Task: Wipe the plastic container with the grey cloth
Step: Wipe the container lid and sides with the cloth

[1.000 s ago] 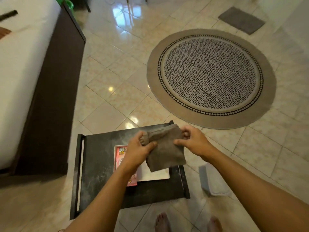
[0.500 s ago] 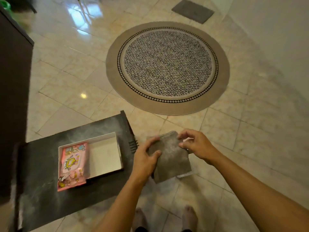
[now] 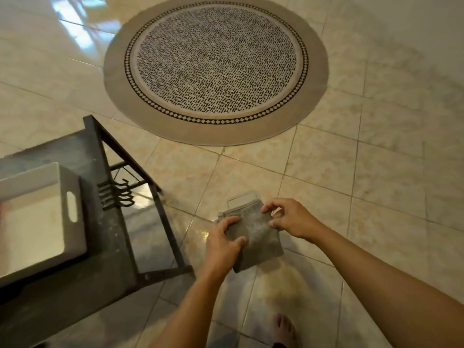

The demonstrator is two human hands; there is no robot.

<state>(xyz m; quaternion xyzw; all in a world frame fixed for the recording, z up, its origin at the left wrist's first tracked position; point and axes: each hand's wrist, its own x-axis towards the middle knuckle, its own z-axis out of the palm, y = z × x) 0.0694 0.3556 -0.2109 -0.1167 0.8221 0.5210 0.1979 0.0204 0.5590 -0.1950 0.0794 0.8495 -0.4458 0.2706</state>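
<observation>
White rectangular tray (image 3: 37, 222) on dark dusty table (image 3: 108, 249), far left. Left hand (image 3: 224, 243) pinches the folded, nubby grey cloth (image 3: 256, 237); right hand (image 3: 288, 217) nips its top edge. Clear plastic container (image 3: 242, 199) on the glossy tiles, mostly hidden behind cloth.

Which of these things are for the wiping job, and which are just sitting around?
For the job:
grey cloth, held in the left hand and right hand
clear plastic container, mostly hidden behind the cloth

Just lying about:
round rug
dark table
white tray on the table
</observation>
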